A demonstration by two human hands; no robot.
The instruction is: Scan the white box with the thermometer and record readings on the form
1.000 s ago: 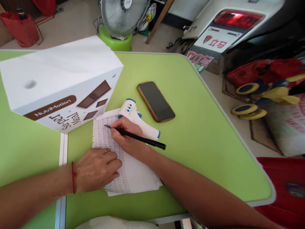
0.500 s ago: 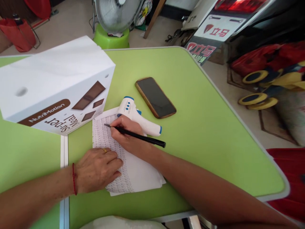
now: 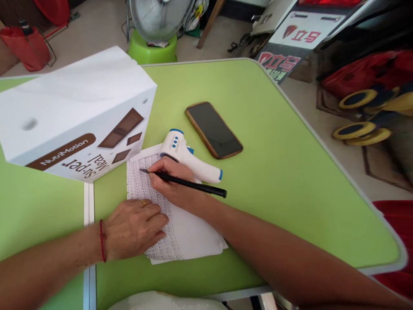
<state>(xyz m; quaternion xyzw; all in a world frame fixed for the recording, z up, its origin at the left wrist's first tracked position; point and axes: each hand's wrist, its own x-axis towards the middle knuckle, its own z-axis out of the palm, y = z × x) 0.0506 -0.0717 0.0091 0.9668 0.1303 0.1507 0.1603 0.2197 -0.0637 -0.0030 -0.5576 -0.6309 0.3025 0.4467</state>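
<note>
Right hand [image 3: 169, 183] closed around a black pen [image 3: 187, 184] in a writing grip, tip down on the upper left of a paper [image 3: 190, 232]. Left hand [image 3: 135, 228] spread flat, palm down, fingers open, pinning the paper's left edge; holding nothing. Gold ring on one finger, red thread at the wrist.

Paper lying on the green tabletop [image 3: 284, 172], near its front edge. White, slightly curled at the lower corners, seemingly more than one sheet. Left half filled with dense rows of small marks, too fine to read; right half blank.

Likely risks, judged from the layout: smudging fresh ink under the writing hand's heel, resting on rows already written. Slipping of the loose sheets should the left hand lift. Knocking the white and blue thermometer [image 3: 190, 159], touching the paper's top edge just behind the knuckles. Crowding by the large white box [image 3: 77, 116], overhanging the paper's top left corner. Phone [image 3: 213, 129] well apart, unlikely to interfere.
</note>
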